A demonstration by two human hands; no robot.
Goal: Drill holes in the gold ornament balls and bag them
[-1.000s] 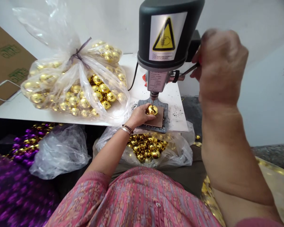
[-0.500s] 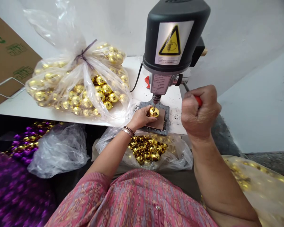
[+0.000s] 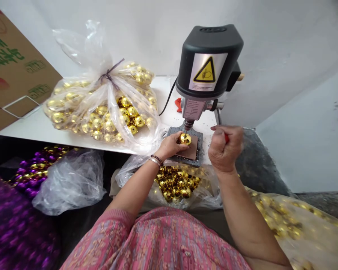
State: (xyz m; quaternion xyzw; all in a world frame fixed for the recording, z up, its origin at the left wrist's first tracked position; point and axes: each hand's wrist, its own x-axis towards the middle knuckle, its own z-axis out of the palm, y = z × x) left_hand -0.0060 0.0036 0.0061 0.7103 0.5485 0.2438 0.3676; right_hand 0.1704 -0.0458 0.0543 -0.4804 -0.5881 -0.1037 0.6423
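A small black bench drill (image 3: 210, 62) stands on a white table (image 3: 39, 127). My left hand (image 3: 170, 145) is closed on a faceted gold ball (image 3: 184, 139), holding it on the brown pad of the drill's base (image 3: 193, 148) right under the bit. My right hand (image 3: 224, 148) is a fist wrapped round the drill's red-tipped feed lever (image 3: 227, 138), pulled down low beside the base.
A tied clear bag of gold balls (image 3: 101, 110) lies on the table left of the drill. An open bag of gold balls (image 3: 176, 183) sits in my lap. Purple beads (image 3: 30, 172) and a crumpled bag (image 3: 70, 180) lie at the left, a cardboard box (image 3: 14, 71) behind.
My right hand has swung the lever down from high beside the drill head to level with the base. The left hand has kept the ball under the bit.
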